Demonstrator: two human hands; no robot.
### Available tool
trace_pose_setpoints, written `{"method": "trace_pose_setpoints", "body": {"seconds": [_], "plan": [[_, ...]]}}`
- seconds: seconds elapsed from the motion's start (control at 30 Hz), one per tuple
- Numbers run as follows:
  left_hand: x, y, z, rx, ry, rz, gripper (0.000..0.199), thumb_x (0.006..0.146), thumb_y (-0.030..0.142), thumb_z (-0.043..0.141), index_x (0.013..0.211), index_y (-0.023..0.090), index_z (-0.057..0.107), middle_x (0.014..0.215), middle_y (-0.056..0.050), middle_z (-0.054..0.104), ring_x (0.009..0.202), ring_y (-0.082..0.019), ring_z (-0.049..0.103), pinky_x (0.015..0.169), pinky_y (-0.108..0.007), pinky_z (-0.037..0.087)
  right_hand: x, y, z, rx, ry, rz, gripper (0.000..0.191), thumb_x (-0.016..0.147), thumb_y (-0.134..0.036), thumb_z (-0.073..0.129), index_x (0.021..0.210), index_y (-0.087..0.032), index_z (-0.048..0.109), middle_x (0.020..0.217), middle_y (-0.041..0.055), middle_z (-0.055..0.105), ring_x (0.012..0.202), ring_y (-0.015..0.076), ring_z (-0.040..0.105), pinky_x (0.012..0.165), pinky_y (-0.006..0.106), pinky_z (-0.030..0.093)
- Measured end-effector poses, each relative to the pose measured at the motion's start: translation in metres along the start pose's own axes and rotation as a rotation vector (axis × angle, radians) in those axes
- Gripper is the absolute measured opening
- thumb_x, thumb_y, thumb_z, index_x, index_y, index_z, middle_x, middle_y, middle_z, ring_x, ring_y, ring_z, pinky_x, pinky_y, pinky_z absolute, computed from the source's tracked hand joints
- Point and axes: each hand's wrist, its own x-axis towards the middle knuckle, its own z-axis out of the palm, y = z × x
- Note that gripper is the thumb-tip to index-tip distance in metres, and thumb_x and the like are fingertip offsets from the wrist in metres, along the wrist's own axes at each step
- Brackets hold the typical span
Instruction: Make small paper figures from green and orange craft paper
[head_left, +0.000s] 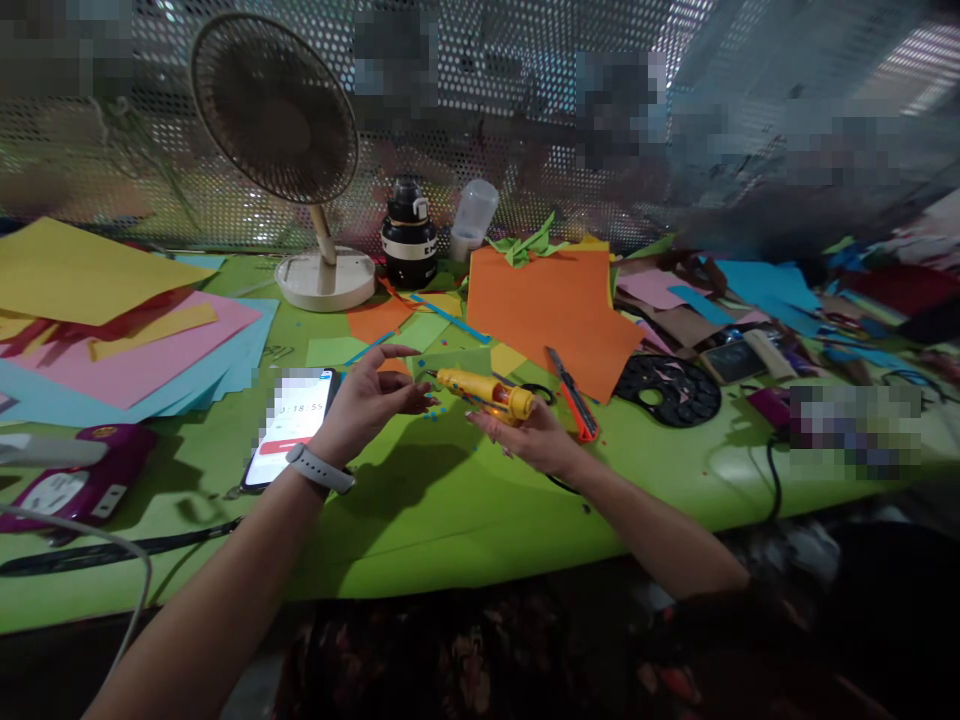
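My right hand is wrapped around a yellow glue gun, with an orange glow showing on its body. Its dark nozzle points left, toward my left hand. The fingers of that hand are apart and close to the nozzle tip; I can make out nothing held in them. Small blue paper bits lie on the green table beneath the fingers. Left of my left wrist lies a phone with a lit timer screen. A red utility knife rests to the right of the glue gun.
A white fan, a black bottle and a clear plastic bottle stand at the back. Orange paper lies behind the hands. Stacked coloured sheets and a purple device are leftward; a black palette is rightward.
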Motion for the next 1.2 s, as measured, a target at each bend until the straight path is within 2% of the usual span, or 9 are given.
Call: {"method": "trace_pose_setpoints", "body": {"seconds": [0.2,0.4,0.8,0.93,1.07,1.2], "plan": [[-0.001,0.000,0.001,-0.025,-0.002,-0.001,0.054,0.071,0.031,0.080,0.113,0.018,0.049,0.070,0.000,0.072,0.068,-0.017,0.073,0.069,-0.028,0.060,0.000,0.002,-0.001,-0.013,0.000,0.011,0.042,0.075,-0.039,0.072,0.110,-0.016,0.070,0.086,0.0069,0.070,0.069,0.0154,0.063,0.037,0.018,0.044],[0.000,0.000,0.001,-0.032,-0.005,0.001,0.054,0.071,0.029,0.081,0.113,0.018,0.049,0.069,0.000,0.072,0.066,-0.017,0.072,0.068,-0.028,0.060,0.000,0.002,-0.001,-0.017,-0.009,0.000,0.045,0.076,-0.041,0.072,0.113,-0.016,0.068,0.087,0.0079,0.070,0.070,0.0163,0.063,0.043,0.022,0.051],[0.001,-0.001,0.000,-0.039,0.004,0.004,0.055,0.070,0.031,0.081,0.113,0.018,0.049,0.069,0.001,0.071,0.067,-0.018,0.073,0.067,-0.028,0.060,0.001,0.003,-0.001,-0.011,-0.006,-0.026,0.043,0.077,-0.039,0.071,0.112,-0.014,0.068,0.083,0.0072,0.068,0.068,0.0145,0.062,0.043,0.020,0.049],[0.001,-0.001,0.000,-0.035,0.009,0.001,0.055,0.069,0.030,0.081,0.113,0.018,0.049,0.069,0.001,0.071,0.066,-0.017,0.073,0.067,-0.028,0.060,0.000,0.004,-0.003,-0.013,-0.018,-0.031,0.039,0.076,-0.041,0.073,0.105,-0.016,0.069,0.077,0.0053,0.065,0.066,0.0144,0.061,0.043,0.021,0.049],[0.001,0.000,0.000,-0.023,0.017,-0.003,0.055,0.070,0.028,0.081,0.114,0.018,0.050,0.070,0.001,0.071,0.069,-0.018,0.073,0.069,-0.029,0.060,-0.005,0.004,-0.011,-0.031,-0.005,-0.056,0.031,0.074,-0.042,0.075,0.094,-0.020,0.067,0.077,0.0032,0.062,0.062,0.0124,0.057,0.043,0.022,0.048],[0.002,-0.001,-0.002,-0.015,0.033,-0.008,0.055,0.070,0.027,0.080,0.115,0.017,0.050,0.071,0.000,0.071,0.070,-0.018,0.073,0.068,-0.029,0.060,-0.016,0.003,-0.029,-0.005,0.032,-0.038,0.030,0.077,-0.044,0.072,0.097,-0.023,0.066,0.080,0.0021,0.063,0.063,0.0137,0.059,0.046,0.024,0.049]]}}
